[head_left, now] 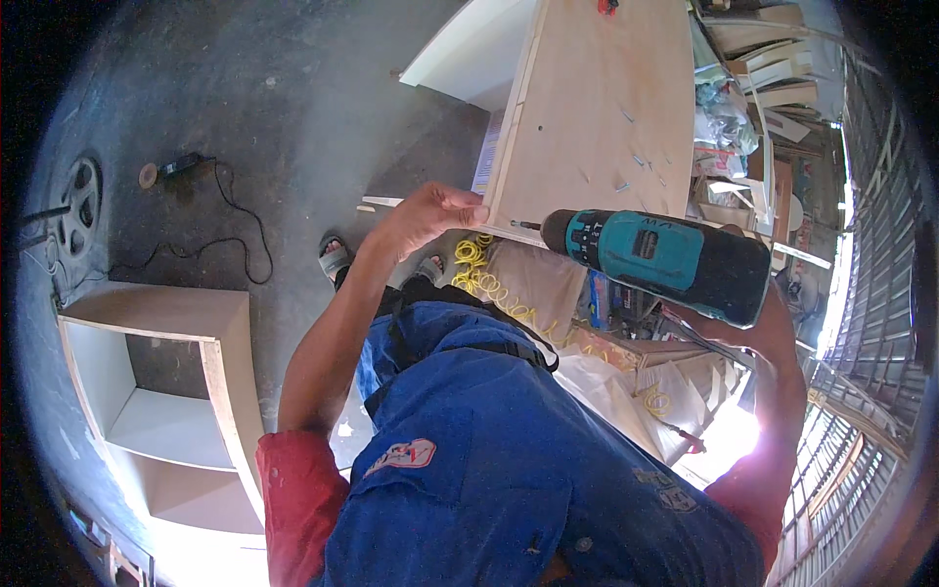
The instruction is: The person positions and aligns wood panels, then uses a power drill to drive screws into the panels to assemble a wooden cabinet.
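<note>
My right hand (pixel 738 328) is wrapped round the handle of a teal and black cordless drill (pixel 655 254), which lies level with its chuck toward the left. Its thin bit (pixel 526 225) reaches the near corner of a pale wooden cabinet (pixel 597 117); whether the tip touches the wood I cannot tell. My left hand (pixel 435 217) grips that same corner, thumb and fingers closed on the edge just left of the bit. Several loose screws (pixel 641 161) are scattered on the panel beyond the drill.
An open wooden shelf unit (pixel 225 338) stands on the floor at left. Behind it lie a corded grinder (pixel 176 166) and a wheel (pixel 83 201). A yellow coiled hose (pixel 474 269) hangs below the cabinet. Wood offcuts and bags (pixel 724 117) crowd the right side.
</note>
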Available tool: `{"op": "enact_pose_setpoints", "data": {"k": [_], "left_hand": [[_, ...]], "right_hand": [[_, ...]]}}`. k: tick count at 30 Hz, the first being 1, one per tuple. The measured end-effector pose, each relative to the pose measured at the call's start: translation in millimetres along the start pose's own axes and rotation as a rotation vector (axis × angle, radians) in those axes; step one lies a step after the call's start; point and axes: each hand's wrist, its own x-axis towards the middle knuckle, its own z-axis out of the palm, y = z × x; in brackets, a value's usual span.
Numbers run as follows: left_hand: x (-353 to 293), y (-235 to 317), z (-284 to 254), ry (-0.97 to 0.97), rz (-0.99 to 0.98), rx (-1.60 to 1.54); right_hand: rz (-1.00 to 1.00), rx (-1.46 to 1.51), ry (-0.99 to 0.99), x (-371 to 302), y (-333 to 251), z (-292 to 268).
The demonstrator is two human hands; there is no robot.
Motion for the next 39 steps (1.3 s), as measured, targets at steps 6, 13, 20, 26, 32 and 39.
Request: {"op": "enact_pose_setpoints", "data": {"k": [6, 13, 20, 26, 32, 39], "left_hand": [[2, -2, 0, 0.029, -0.018, -0.062], [1, -7, -1, -0.044, 0.029, -0.105], [7, -15, -4, -0.112, 0.043, -0.248], [7, -8, -4, -0.178, 0.024, -0.195], [1, 1, -5, -0.123, -0.001, -0.108], [-1, -4, -5, -0.072, 0.013, -0.102]], "right_hand": [[-0.020, 0.005, 0.010, 4, 5, 2], [-0.013, -0.045, -0.005, 4, 8, 0], [0.113, 0.025, 0.014, 0, 2, 3], [0.052, -0.039, 0.002, -1, 8, 6], [0.062, 0.058, 0.056, 3, 9, 14], [0.208, 0.096, 0.095, 1, -12, 21]]}}
